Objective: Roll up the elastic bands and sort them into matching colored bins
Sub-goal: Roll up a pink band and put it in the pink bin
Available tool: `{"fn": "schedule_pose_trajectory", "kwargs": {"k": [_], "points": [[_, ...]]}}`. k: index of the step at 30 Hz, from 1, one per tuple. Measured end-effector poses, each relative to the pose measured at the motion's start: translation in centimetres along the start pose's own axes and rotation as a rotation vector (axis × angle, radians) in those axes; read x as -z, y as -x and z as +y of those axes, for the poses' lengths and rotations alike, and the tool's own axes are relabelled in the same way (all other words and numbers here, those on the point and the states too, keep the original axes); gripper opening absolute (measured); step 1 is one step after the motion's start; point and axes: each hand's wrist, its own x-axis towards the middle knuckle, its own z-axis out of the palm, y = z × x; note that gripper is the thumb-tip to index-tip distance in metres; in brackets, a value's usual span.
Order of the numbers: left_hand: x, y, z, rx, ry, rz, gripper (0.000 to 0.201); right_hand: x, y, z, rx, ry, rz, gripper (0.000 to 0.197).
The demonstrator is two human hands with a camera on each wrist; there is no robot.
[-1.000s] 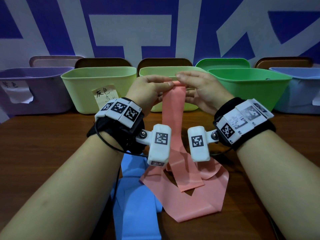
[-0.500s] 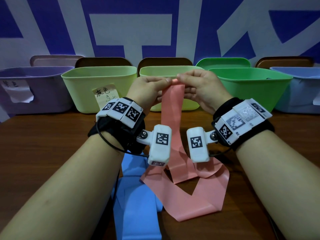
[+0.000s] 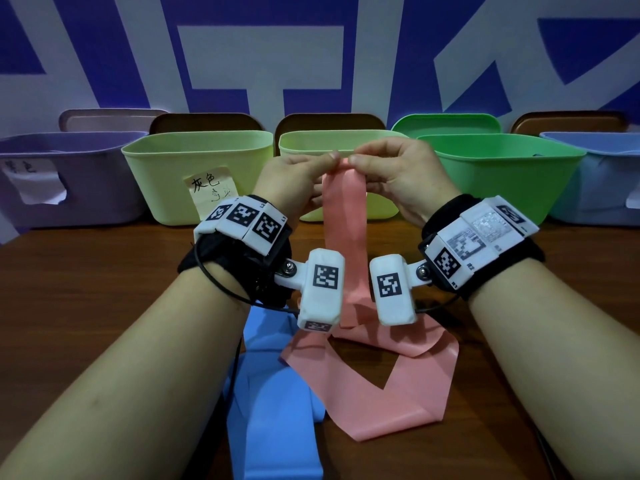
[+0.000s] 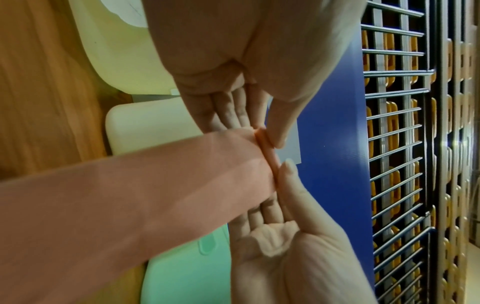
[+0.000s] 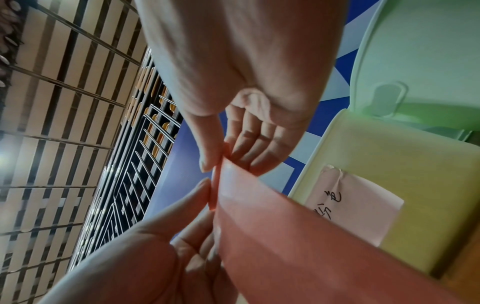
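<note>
The pink band [image 3: 343,216] is pinched at its top edge, centre of the frame, by the left hand [image 3: 298,181] and right hand [image 3: 398,174] (thumb against forefinger, tips almost touching). Its length hangs straight down from the fingers to the table [image 3: 86,289], so rolling would likely be started downward, both hands equally near.

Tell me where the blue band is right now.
In the head view, the blue band lies on the table, low and left of centre, beside the pink band, under the left forearm.
</note>
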Motion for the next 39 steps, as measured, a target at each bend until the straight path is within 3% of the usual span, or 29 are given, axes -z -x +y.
{"fn": "schedule_pose_trajectory", "kwargs": {"k": [5,13,26,33,39], "points": [[0.01,-0.27,0.01,-0.041,0.019,0.042,0.011,-0.05,-0.03,-0.2,-0.021,-0.104,-0.001,0.007],[0.05,-0.68,-0.21,-0.057,-0.012,0.065,0.017,0.1,0.02,-0.19,-0.064,-0.21,-0.071,0.007],[-0.27,-0.55,-0.4,-0.044,0.01,0.038,0.015,0.23,-0.08,-0.29,-0.08,-0.193,-0.049,0.007],[-0.04,-0.54,-0.46,-0.018,0.068,0.084,0.024,0.06,0.0,-0.28,-0.029,-0.1,-0.011,0.01],[0.33,-0.69,-0.22,0.012,0.076,0.122,0.017,-0.13,-0.15,-0.08,-0.019,-0.088,0.001,0.009]]}}
